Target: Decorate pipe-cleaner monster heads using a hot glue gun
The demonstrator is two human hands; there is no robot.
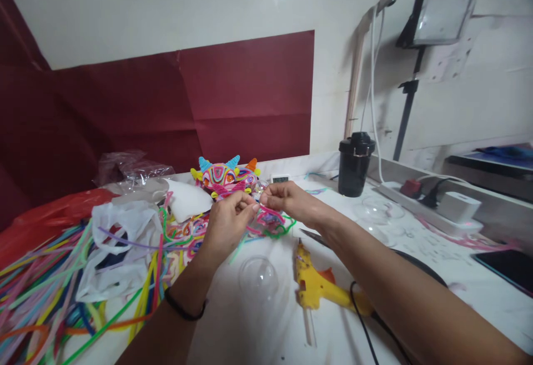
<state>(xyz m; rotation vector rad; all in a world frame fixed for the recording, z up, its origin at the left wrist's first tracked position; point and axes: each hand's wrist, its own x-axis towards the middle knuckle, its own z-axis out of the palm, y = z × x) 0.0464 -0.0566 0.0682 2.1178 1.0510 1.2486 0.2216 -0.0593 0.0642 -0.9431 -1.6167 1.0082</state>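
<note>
Near the middle of the worktop (220, 320), our left hand (229, 223) and our right hand (291, 198) meet, fingertips almost touching. Our right fingers are pinched together on a pink fuzzy stem (271, 213), which hangs just below them. Our left fingers curl in toward the thumb; the spot is small and slightly blurred, so we cannot tell whether they grip the stem too. A green fuzzy stem (287, 226) loops out beneath our right hand.

Just behind our hands we see a colourful animal head (222, 176) with blue horns and orange eyes, and beside it a small display (280, 178). Closer to us lies a clear plastic dome (259, 279). To its right is a yellow glue gun (308, 281), with a clear stick (308, 326) poking out of its near end and a dark cord running from its handle. A pointed dark blade (312, 237) shows partly under our right forearm.

On our left, a white plastic bag (120, 281) rests on a heap of many-coloured stems (41, 293), with a red bag (54, 220) behind. Over on the right we have a black lidded cup (355, 168), a white power strip (433, 209) and a phone (508, 270) near the edge of our view.
</note>
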